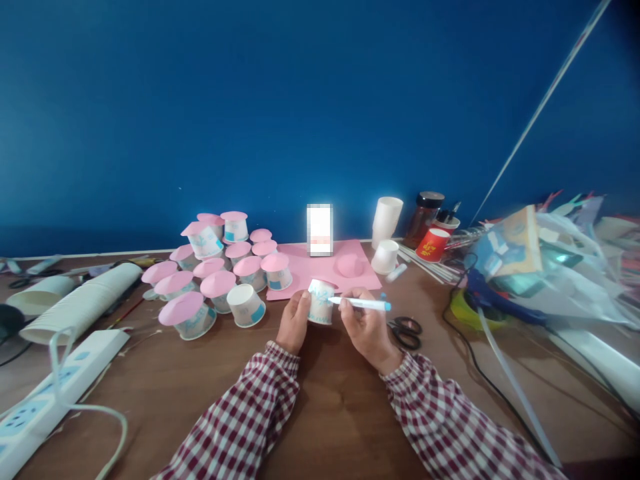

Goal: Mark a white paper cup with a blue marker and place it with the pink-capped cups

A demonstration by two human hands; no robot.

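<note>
Cropped sleeves [240,400], marker tip [332,301] perhaps against cup [319,309].

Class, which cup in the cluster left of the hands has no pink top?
The uncapped cup at the cluster's front right, beside the left hand: its upper end is bare, while the other cups wear pink tops.

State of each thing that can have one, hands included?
Left hand: holding a paper cup
Right hand: gripping a marker
Paper cup: blue marks on side
Marker: one end toward cup
Scissors: lying flat, open or shut unclear
Pink-topped cups: upside down, grouped
Uncovered cup beside them: upside down
Jar: lid on
</note>
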